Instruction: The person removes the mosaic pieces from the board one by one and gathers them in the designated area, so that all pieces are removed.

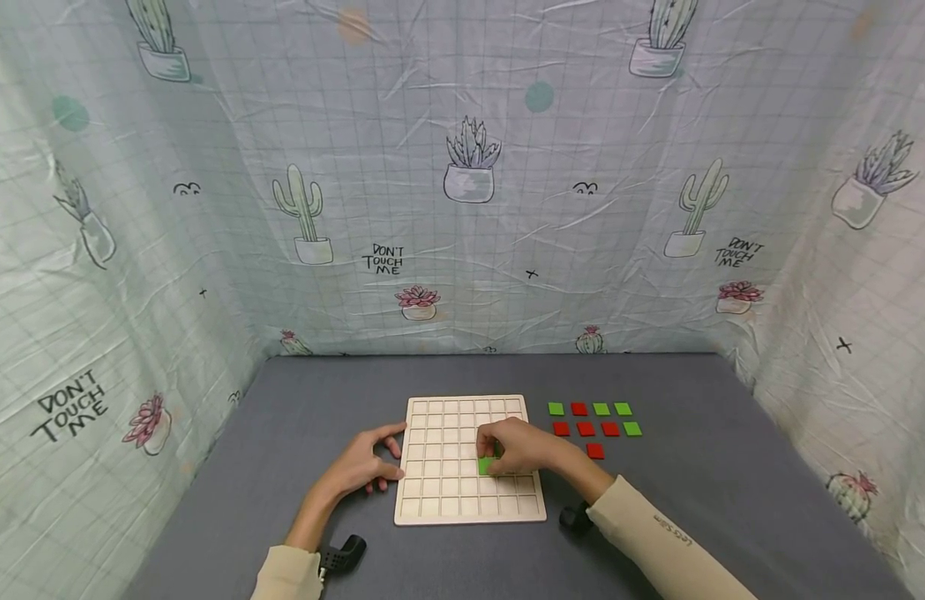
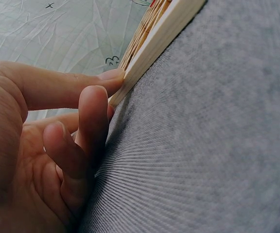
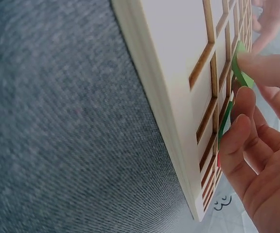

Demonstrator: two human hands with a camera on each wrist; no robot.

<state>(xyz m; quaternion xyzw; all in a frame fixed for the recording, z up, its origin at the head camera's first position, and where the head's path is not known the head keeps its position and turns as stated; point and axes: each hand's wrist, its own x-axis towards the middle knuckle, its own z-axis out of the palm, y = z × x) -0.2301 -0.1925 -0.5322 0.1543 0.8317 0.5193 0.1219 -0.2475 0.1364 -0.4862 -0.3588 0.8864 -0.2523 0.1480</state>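
Observation:
A light wooden grid board (image 1: 450,467) lies on the table. Along its left edge, my left hand (image 1: 361,462) touches the rim with thumb and index finger spread apart; in the left wrist view a fingertip (image 2: 113,74) presses the board's side. Over the right half of the grid, my right hand (image 1: 518,444) pinches a green square tile (image 1: 485,467). That tile stands tilted against the grid in the right wrist view. Another green piece (image 3: 225,120) shows behind the lower fingers there, mostly hidden, with a sliver of red beyond it.
Right of the board, several loose green tiles (image 1: 601,409) and red tiles (image 1: 586,429) lie in uneven rows on the grey table (image 1: 342,387). A cloth curtain (image 1: 477,275) printed with potted plants encloses the back and sides.

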